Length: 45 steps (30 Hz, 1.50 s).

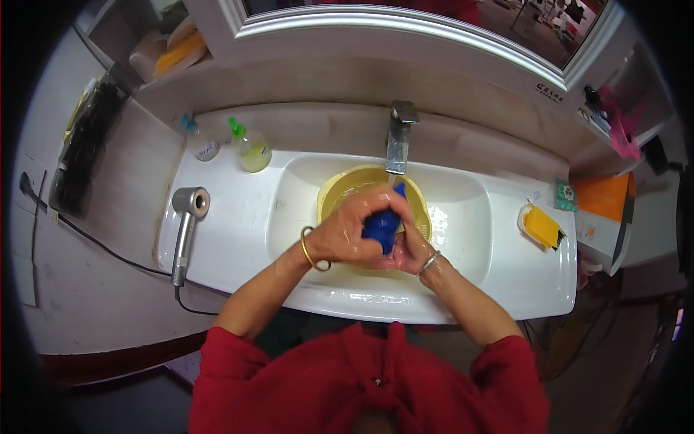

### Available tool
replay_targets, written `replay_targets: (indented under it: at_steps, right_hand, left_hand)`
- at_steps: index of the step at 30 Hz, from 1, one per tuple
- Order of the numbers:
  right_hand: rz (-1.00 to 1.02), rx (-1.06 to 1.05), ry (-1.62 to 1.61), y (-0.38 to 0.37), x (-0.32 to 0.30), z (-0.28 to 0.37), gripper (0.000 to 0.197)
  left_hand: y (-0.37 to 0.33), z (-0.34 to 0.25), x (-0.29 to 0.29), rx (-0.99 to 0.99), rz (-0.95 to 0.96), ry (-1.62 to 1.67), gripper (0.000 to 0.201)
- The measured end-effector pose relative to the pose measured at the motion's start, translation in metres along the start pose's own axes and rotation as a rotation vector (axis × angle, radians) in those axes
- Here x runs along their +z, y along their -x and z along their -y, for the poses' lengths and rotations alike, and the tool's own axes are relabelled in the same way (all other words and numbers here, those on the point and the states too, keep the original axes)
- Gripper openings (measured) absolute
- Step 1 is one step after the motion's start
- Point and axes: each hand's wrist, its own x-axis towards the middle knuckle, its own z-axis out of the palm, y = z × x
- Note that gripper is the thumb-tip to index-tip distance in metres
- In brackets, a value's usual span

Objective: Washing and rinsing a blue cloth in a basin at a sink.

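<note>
Both hands are over a yellow plastic basin (324, 195) that sits in the white sink (463, 217). A bundled, dark blue item that looks like wet cloth (382, 230) is between them, with a pointed blue end sticking up toward the faucet. My left hand (348, 224) curls around it from the left and over the top, a gold bangle at the wrist. From below and the right, my right hand (410, 249) supports it, fingers partly hidden. Water falls from the chrome faucet (398, 141) just behind the item. Both hands look wet.
Two pump bottles, one with a blue top (205, 141) and one with a green top (251, 148), stand at the back left. A grey hair dryer (186, 228) lies on the left ledge. On the right ledge are a yellow soap-like block (542, 226) and a green packet (565, 195).
</note>
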Motion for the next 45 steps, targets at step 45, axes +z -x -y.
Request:
replay_targets:
  at_steps: [45]
  right_hand:
    - [0.469, -0.291, -0.886, 0.045, 0.074, -0.020, 0.046]
  left_hand:
    - [0.046, 0.109, 0.045, -0.504, -0.558, 1.000, 0.056]
